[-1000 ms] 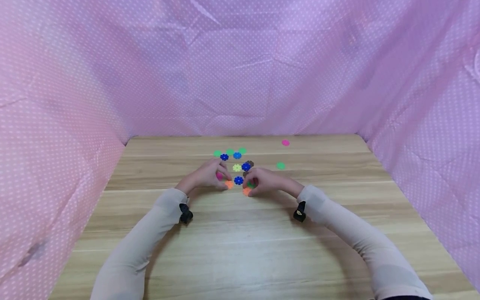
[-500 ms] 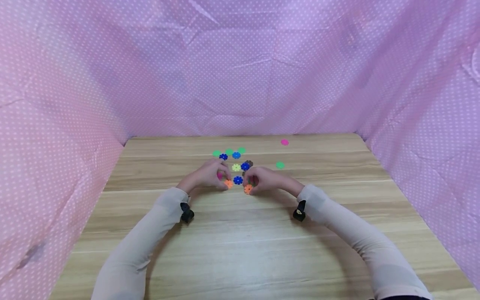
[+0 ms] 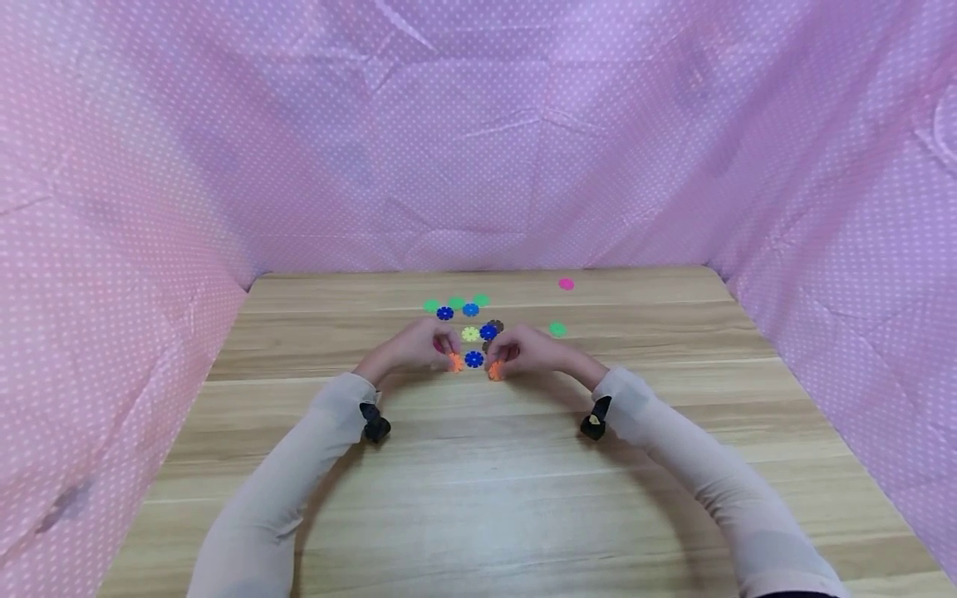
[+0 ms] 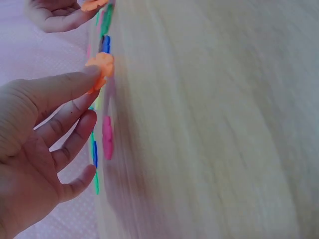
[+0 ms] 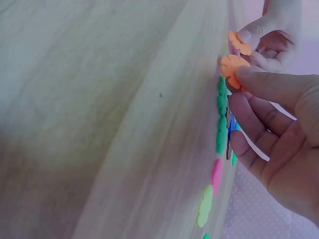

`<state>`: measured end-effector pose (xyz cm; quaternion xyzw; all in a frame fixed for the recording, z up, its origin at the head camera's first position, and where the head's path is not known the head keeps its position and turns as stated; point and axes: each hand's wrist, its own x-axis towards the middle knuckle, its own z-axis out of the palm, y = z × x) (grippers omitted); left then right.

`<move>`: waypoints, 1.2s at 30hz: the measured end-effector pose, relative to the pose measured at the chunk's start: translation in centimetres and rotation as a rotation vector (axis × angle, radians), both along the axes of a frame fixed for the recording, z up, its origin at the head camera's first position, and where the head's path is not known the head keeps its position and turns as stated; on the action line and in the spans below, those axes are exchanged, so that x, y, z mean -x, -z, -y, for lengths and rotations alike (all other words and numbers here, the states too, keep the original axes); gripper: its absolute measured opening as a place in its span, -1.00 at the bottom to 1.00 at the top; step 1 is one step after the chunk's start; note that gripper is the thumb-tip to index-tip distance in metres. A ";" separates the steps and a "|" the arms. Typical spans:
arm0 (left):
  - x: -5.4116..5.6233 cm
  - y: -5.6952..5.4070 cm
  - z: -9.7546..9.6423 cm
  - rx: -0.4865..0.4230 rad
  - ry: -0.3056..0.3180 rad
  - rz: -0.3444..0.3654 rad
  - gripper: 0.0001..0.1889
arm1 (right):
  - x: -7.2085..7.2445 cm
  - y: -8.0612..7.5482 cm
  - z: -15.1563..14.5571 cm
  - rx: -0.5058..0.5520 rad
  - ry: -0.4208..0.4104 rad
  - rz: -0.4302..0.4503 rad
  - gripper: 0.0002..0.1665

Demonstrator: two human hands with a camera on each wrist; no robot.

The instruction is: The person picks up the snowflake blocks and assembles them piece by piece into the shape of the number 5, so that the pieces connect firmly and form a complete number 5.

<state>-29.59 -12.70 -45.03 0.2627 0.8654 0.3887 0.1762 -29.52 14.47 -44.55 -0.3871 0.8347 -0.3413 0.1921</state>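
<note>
My left hand (image 3: 415, 345) pinches an orange snowflake disc (image 4: 102, 69), a flat notched plastic piece, between thumb and fingers. Opposite it, my right hand (image 3: 529, 349) pinches a second orange snowflake disc (image 5: 232, 69) the same way. Both discs are tilted up from the table, a short gap apart in the head view. Between the hands lies a dark blue disc (image 3: 474, 360). A pink disc (image 4: 107, 138) lies under my left hand. Green discs (image 5: 221, 114) lie beneath my right hand, which hides them in the head view.
Behind the hands lie a yellow disc (image 3: 470, 334), another dark blue disc (image 3: 488, 331) over brown ones, a light blue disc (image 3: 470, 310) and several green discs (image 3: 456, 303). Farther right are a lone green disc (image 3: 557, 330) and a pink disc (image 3: 566, 284). Pink dotted cloth (image 3: 478, 166) surrounds the wooden table (image 3: 478, 498).
Both orange discs have been lifted from lying nearly flat to a steeper tilt, the right one first. The hands stay in nearly the same place, now pinching the discs.
</note>
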 end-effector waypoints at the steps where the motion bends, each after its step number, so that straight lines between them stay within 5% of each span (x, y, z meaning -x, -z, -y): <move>1: 0.0 0.0 0.1 -0.007 -0.014 0.001 -0.83 | 0.1 -0.1 -0.1 -0.001 0.015 -0.007 -0.81; 9: 0.5 -0.2 0.1 -0.048 -0.113 -0.033 -0.81 | 0.6 -0.4 -0.8 0.082 0.187 0.031 -0.84; 18: 0.6 -0.7 -0.4 -0.195 -0.184 -0.022 -0.83 | 1.3 -0.7 -1.4 0.188 0.310 0.047 -0.84; 30: 1.1 -2.1 -2.2 -0.394 -0.279 0.090 -0.70 | 2.2 -2.5 -1.3 0.369 0.462 0.034 -0.80; 36: 1.4 -2.7 -2.9 -0.492 -0.317 0.115 -0.68 | 2.5 -3.2 -0.8 0.462 0.470 0.036 -0.79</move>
